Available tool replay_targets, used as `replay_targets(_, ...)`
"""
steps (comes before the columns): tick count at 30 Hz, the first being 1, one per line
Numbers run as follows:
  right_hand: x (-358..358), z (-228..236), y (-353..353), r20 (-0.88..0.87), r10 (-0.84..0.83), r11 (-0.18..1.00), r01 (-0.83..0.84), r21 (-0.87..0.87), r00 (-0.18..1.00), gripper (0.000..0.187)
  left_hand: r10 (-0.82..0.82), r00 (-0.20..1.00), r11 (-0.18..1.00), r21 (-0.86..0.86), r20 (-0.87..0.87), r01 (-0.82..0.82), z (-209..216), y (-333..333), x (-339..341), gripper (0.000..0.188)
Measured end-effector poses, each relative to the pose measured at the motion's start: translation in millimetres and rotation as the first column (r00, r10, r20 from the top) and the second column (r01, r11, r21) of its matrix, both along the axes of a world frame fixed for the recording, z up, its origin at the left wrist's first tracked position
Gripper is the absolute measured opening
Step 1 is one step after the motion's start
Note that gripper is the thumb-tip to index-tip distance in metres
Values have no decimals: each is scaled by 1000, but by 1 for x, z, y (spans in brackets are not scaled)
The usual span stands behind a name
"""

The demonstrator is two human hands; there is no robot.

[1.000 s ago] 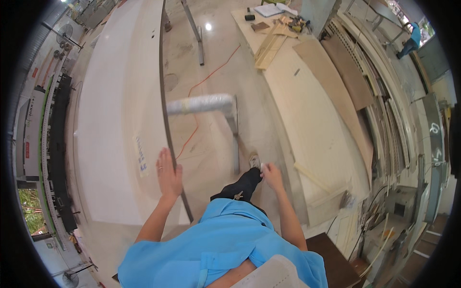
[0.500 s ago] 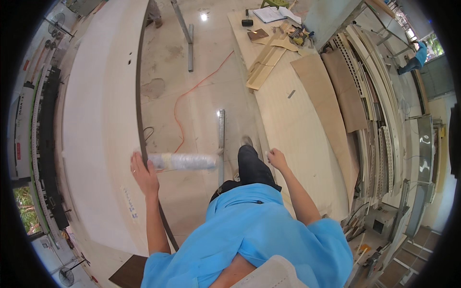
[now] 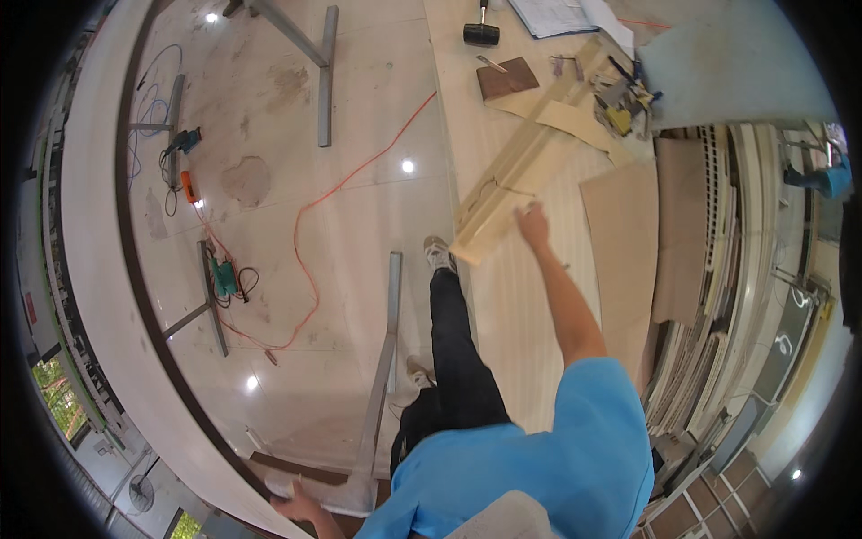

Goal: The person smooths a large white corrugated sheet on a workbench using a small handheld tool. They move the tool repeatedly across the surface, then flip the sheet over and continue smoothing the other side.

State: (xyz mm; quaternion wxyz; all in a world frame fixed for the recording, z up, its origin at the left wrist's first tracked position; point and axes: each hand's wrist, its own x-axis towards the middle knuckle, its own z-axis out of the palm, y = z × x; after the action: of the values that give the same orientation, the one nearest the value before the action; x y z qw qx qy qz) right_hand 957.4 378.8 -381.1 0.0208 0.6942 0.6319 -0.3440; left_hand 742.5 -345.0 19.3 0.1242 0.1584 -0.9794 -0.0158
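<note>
My left hand (image 3: 303, 508) is low in the picture at the edge of a long white panel (image 3: 94, 225), its fingers stretched toward that edge and partly blurred. Beside it lies a roll of clear plastic film (image 3: 337, 494), which the fingers do not appear to grip. Over the pale wooden tabletop on the right, my right hand (image 3: 533, 223) is closed, its fingers curled in. Whatever is in them, if anything, is too small to make out. Just beyond this hand lies a long yellowish-brown strip (image 3: 516, 171), slanting across the tabletop (image 3: 516, 332).
A black mallet (image 3: 481, 34), a dark brown square piece (image 3: 509, 81), papers (image 3: 548, 16) and a heap of hand tools (image 3: 624, 101) occupy the table's far end. On the floor, an orange cord (image 3: 359, 166) and a green power tool (image 3: 224, 278) lie near metal legs (image 3: 325, 99).
I have stepped forward between the panel and the table. My right hand has moved forward to the brown strip, while my left hand now trails low and behind, near the film roll.
</note>
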Motion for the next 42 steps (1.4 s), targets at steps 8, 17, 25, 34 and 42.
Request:
replay_targets(8, -12, -115, 402, 94, 126, 820, -157, 550, 988, 93, 401, 658, 280, 599, 638, -751, 26, 7, 44, 76)
replay_targets(17, 17, -190, 580, 516, 287, 776, -512, 368, 807, 103, 682, 558, 452, 327, 474, -830, 33, 41, 49, 89)
replay_targets(25, 13, -152, 500, 393, 198, 835, -364, 412, 898, 72, 724, 554, 480, 276, 412, -833, 24, 14, 68, 84)
replay_targets(34, 25, -48, 194, -332, 80, 958, 20, 288, 940, 64, 588, 678, 701, 140, 441, -699, 16, 25, 73, 88)
replay_targets(42, -40, 82, -144, -484, 294, 642, -546, -539, 824, 15, 309, 869, 800, 388, 387, -458, 13, 37, 99, 66)
